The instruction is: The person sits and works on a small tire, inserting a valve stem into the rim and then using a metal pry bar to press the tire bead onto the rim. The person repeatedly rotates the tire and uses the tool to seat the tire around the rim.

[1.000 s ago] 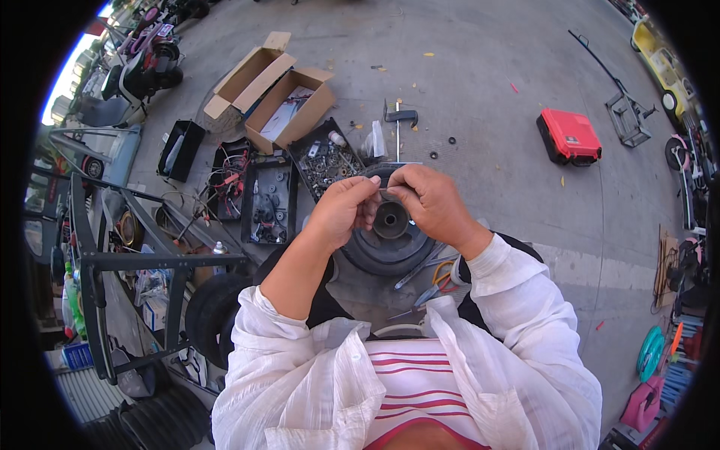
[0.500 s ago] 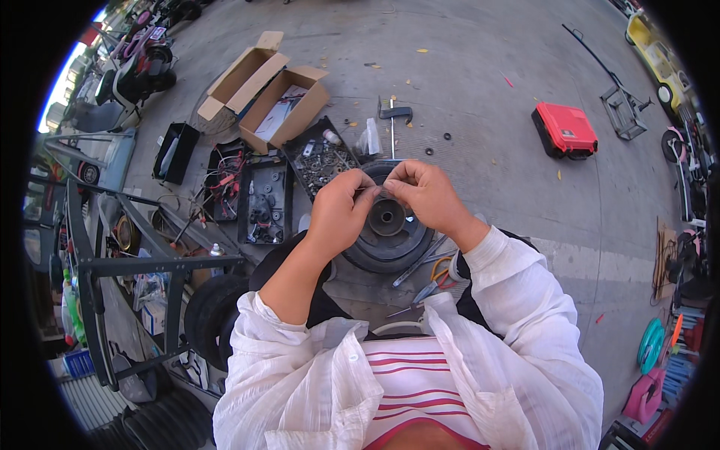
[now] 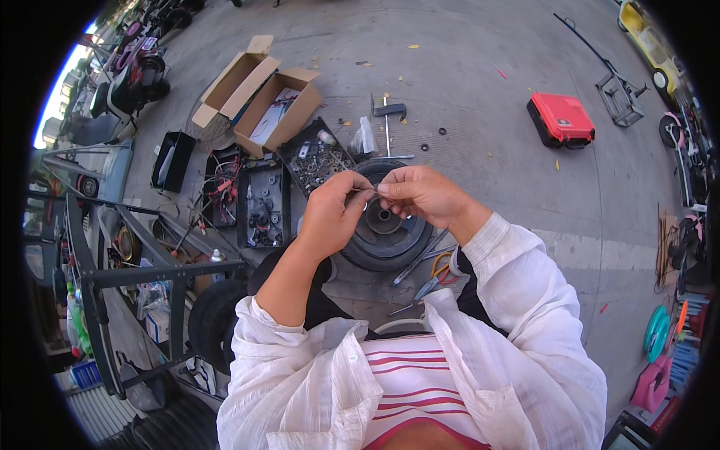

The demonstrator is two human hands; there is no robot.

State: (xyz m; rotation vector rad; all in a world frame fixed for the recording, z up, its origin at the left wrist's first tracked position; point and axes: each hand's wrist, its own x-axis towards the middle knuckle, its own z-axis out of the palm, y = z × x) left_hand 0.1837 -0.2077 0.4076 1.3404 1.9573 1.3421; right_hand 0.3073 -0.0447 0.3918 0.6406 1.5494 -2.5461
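Note:
My left hand (image 3: 339, 206) and my right hand (image 3: 422, 196) meet with pinched fingertips above a black wheel (image 3: 387, 247) with a metal hub (image 3: 383, 220) in its centre. Between the fingertips is something small and thin that I cannot make out. A tray of loose hardware (image 3: 315, 157) lies just beyond my left hand. Orange-handled pliers (image 3: 442, 266) and a steel bar (image 3: 409, 271) lie beside the wheel, near my right leg. A T-shaped metal tool (image 3: 386, 127) lies on the concrete beyond the wheel.
Cardboard boxes (image 3: 268, 112), black trays of parts (image 3: 262, 202) and a black bin (image 3: 172, 161) sit ahead-left. A metal frame (image 3: 135, 277) and a tyre (image 3: 211, 326) crowd my left. A red case (image 3: 561, 118), a stand (image 3: 622, 101) and a yellow ride-on vehicle (image 3: 649, 52) are on the right.
My left hand has risen slightly, and its fingers have closed in toward the right hand's. My right hand has turned slightly, with its fingertips now meeting the left's.

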